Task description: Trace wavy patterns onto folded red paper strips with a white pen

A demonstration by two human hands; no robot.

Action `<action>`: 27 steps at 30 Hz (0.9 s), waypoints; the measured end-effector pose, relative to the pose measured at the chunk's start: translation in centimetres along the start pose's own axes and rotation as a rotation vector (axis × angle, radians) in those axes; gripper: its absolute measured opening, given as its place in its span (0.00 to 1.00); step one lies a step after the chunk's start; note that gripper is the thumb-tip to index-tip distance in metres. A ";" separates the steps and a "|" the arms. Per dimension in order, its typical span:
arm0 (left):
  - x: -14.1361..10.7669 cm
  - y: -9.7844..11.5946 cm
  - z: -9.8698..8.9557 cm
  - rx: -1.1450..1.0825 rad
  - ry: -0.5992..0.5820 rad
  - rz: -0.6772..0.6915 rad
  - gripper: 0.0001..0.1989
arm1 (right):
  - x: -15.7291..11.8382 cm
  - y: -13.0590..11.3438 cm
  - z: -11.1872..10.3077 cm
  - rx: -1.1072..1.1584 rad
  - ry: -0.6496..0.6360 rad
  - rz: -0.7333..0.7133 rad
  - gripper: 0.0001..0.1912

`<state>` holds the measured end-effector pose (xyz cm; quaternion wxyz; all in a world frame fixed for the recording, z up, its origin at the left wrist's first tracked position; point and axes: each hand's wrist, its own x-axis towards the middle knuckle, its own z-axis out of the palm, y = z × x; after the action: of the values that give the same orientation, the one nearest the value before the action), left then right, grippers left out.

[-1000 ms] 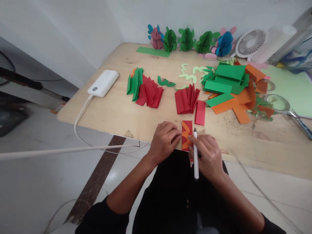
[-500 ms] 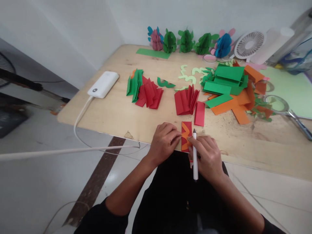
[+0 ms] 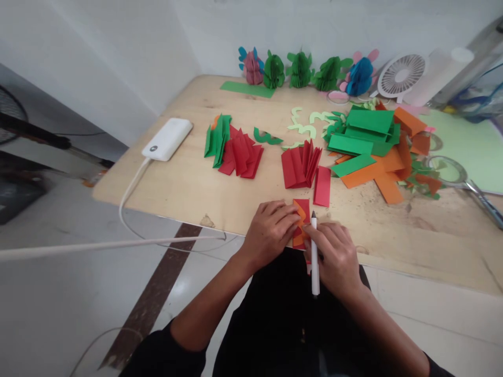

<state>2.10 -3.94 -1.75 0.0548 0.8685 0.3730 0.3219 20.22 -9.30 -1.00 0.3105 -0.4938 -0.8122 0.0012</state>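
A folded red paper strip (image 3: 307, 205) lies at the table's front edge, with a wavy-edged orange paper cutout (image 3: 301, 210) on top of it. From the left, my left hand (image 3: 272, 225) reaches over the cutout, its fingers close together and pressing on it. My right hand (image 3: 337, 254) is closed around a white pen (image 3: 315, 256), whose dark tip points away from me. The fingertips of that hand touch the right side of the red strip. Just beyond stand a pleated red paper stack (image 3: 301, 165) and another folded red strip (image 3: 322, 186).
Pleated green (image 3: 217, 141) and red papers (image 3: 240, 154) lie left of centre, near a white power bank (image 3: 167, 139). Green folded papers (image 3: 369, 123) and orange strips (image 3: 387, 173) are heaped at right, beside scissors (image 3: 481, 193). Paper figures (image 3: 301, 69) and a small fan (image 3: 403, 76) line the wall.
My left hand has slid to the right, and its fingers now cover part of the orange cutout. The right hand and the pen have barely moved.
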 end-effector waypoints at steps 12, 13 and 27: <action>-0.1 0.0 0.0 -0.007 0.001 -0.015 0.09 | 0.0 -0.1 0.0 -0.001 0.003 0.007 0.13; -0.1 0.0 0.0 -0.007 0.006 -0.012 0.09 | 0.0 -0.1 0.0 -0.003 0.004 0.006 0.12; 0.0 0.0 0.0 0.021 0.020 0.008 0.09 | 0.0 -0.1 -0.1 -0.010 -0.001 -0.003 0.12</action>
<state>2.14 -4.00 -1.80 0.0407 0.8672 0.3733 0.3271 20.19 -9.33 -0.90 0.3077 -0.4940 -0.8132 -0.0030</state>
